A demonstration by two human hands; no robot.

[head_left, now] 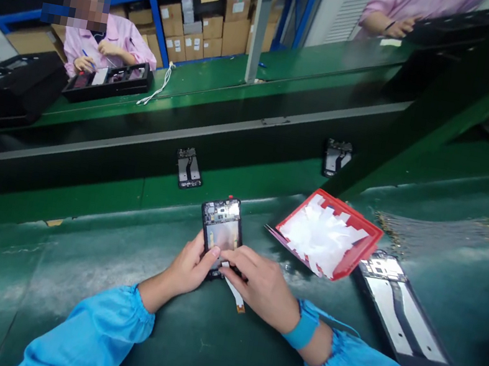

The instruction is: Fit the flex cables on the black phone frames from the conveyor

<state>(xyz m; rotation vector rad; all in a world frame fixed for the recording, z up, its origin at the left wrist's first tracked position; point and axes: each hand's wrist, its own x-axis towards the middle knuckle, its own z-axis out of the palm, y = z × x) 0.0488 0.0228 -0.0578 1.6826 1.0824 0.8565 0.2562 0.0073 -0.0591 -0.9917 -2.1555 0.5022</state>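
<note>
An opened phone frame with exposed circuit board lies on the green bench in front of me. My left hand grips its lower left edge, thumb pressed on the face. My right hand pinches at the phone's bottom end, where a thin white strip with an orange tip trails out beneath the fingers. Both arms wear blue sleeves, and a blue wrist strap circles my right wrist.
A red tray of white strips sits to the right, beside a black tray of phone frames. Two phone frames ride the conveyor behind. Across it, a person in pink works over a black tray; another person's hand shows far right.
</note>
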